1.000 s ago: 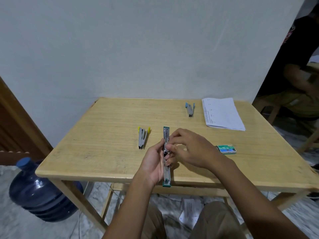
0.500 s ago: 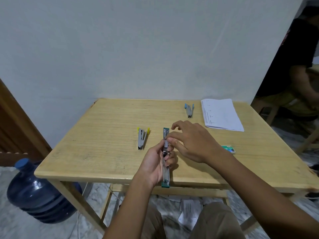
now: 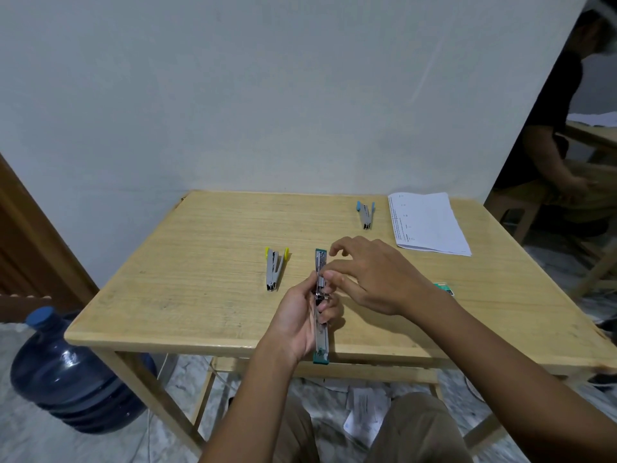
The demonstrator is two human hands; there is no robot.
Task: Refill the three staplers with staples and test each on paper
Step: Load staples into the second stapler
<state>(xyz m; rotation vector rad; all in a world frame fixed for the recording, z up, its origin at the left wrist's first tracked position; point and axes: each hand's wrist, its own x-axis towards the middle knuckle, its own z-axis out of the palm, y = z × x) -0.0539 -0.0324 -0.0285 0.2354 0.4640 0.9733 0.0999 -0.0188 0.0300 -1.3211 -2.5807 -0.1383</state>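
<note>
Green stapler flipped open at frame centre over desk front edge, left hand gripping it. Right hand pinching at its rail; staple not discernible. Yellow stapler just left.

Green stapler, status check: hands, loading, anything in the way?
Left hand grips opened green stapler. Right hand pinches at its magazine. Yellow stapler, blue stapler lie untouched. Nothing in the way.

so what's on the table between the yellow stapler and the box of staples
In the head view, the opened green stapler lies between the yellow stapler and the staple box, gripped by the left hand with the right hand at its magazine.
</note>
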